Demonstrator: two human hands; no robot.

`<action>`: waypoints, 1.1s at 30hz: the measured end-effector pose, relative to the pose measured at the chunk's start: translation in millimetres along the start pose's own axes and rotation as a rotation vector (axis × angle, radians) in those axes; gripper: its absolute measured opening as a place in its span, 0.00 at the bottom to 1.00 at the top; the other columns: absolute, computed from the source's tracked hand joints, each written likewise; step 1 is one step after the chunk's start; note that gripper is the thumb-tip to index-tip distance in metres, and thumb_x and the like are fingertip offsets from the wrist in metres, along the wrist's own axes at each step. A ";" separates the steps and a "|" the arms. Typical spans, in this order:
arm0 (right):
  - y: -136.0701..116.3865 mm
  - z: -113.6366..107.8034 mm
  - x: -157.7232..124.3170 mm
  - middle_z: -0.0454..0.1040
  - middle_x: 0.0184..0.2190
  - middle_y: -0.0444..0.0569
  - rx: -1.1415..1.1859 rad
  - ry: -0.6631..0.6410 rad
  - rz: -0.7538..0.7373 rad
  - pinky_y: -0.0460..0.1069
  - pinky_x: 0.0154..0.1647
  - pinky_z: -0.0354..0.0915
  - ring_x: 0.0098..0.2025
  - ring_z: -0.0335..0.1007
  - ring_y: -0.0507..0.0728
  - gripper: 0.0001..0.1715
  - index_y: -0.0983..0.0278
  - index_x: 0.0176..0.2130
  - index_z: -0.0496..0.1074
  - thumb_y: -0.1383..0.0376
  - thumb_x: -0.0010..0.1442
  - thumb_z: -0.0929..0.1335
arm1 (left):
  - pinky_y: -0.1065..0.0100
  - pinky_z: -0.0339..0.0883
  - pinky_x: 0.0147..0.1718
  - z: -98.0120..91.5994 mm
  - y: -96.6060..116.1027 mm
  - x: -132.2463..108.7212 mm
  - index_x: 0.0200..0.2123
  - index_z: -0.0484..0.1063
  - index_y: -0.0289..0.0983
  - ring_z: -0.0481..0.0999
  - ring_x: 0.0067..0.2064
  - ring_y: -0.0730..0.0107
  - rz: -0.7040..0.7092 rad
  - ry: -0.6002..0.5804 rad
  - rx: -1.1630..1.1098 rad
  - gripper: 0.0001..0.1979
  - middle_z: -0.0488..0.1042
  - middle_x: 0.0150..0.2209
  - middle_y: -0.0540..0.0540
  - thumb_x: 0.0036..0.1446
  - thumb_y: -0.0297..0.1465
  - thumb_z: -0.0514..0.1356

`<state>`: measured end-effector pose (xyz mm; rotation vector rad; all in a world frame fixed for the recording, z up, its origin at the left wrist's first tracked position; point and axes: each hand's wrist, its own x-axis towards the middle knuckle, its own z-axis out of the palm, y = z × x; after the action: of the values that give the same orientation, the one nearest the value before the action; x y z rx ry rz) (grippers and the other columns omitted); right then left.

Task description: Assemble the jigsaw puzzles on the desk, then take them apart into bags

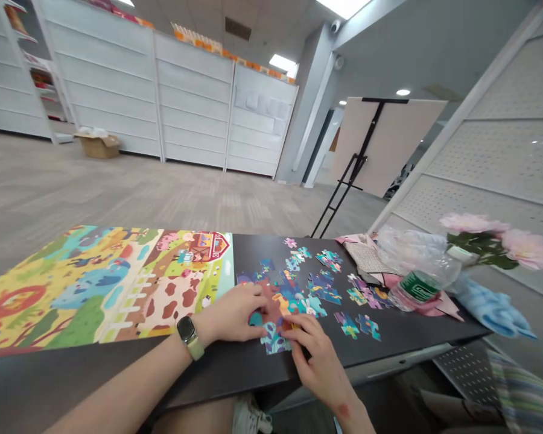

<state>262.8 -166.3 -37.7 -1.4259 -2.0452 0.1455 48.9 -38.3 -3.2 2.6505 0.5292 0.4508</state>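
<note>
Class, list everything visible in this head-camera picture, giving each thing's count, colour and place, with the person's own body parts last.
Farm picture board: 1, multicoloured with red barn, left end of table.
Jigsaw pieces: many, mostly blue, teal and purple, scattered right of the board.
Table: 1, dark top, foreground.
Plastic bottle: 1, clear with green label, right of the pieces.
Pink flowers: 2 blooms, far right.
Cloth: 1, light blue, right table corner.
Cardboard box: 1, brown, on far floor.
Easel: 1, black stand with pale board, back right.
Shelving units: several, white, along far wall.
Smartwatch: 1, on left wrist.
Left hand: 1, on the pieces.
Right hand: 1, on the pieces.
</note>
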 end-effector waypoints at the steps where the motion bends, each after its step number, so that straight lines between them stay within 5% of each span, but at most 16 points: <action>1: -0.3 0.4 -0.1 0.73 0.52 0.52 0.007 0.006 0.011 0.61 0.59 0.64 0.56 0.66 0.60 0.20 0.58 0.43 0.74 0.77 0.61 0.62 | 0.63 0.64 0.44 0.9 1.1 0.1 0.40 0.74 0.39 0.72 0.44 0.60 0.013 -0.003 -0.021 0.11 0.73 0.42 0.46 0.56 0.38 0.66; 18: 2.4 -1.8 -0.3 0.74 0.52 0.48 0.132 0.034 0.083 0.60 0.61 0.61 0.58 0.64 0.59 0.26 0.56 0.41 0.78 0.80 0.55 0.61 | 0.65 0.64 0.47 5.9 -5.3 0.3 0.41 0.81 0.46 0.73 0.45 0.64 0.193 -0.053 -0.060 0.09 0.73 0.42 0.47 0.63 0.34 0.60; 21: 6.9 -4.6 -0.4 0.75 0.50 0.49 0.199 0.117 0.137 0.58 0.59 0.63 0.56 0.66 0.59 0.26 0.57 0.43 0.77 0.79 0.55 0.60 | 0.65 0.65 0.47 5.5 -2.1 0.6 0.43 0.80 0.45 0.73 0.45 0.64 0.160 -0.059 -0.085 0.09 0.73 0.43 0.47 0.63 0.34 0.60; 26: 17.6 -8.4 -3.0 0.78 0.43 0.48 0.322 0.320 0.316 0.53 0.52 0.66 0.50 0.72 0.57 0.24 0.59 0.41 0.76 0.78 0.55 0.59 | 0.61 0.63 0.55 8.2 0.5 2.7 0.53 0.73 0.45 0.70 0.54 0.58 0.112 -0.004 -0.142 0.17 0.72 0.51 0.45 0.60 0.36 0.62; 30: 8.6 -7.9 -3.3 0.78 0.40 0.47 0.313 0.314 0.331 0.49 0.47 0.67 0.45 0.73 0.56 0.23 0.60 0.39 0.77 0.78 0.54 0.60 | 0.51 0.55 0.62 15.1 -4.1 2.1 0.60 0.66 0.48 0.60 0.64 0.47 0.112 -0.012 -0.098 0.33 0.63 0.62 0.43 0.52 0.43 0.68; 33: 3.9 -7.0 -2.0 0.79 0.37 0.46 0.292 0.288 0.308 0.48 0.45 0.67 0.43 0.74 0.55 0.22 0.59 0.38 0.77 0.77 0.56 0.60 | 0.48 0.54 0.63 19.5 -7.6 1.6 0.62 0.65 0.49 0.58 0.66 0.45 0.089 -0.031 -0.086 0.33 0.61 0.65 0.42 0.53 0.43 0.67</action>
<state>270.2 -168.3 -34.6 -1.4701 -1.4989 0.3323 55.4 -37.3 -23.1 2.6016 0.3755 0.4473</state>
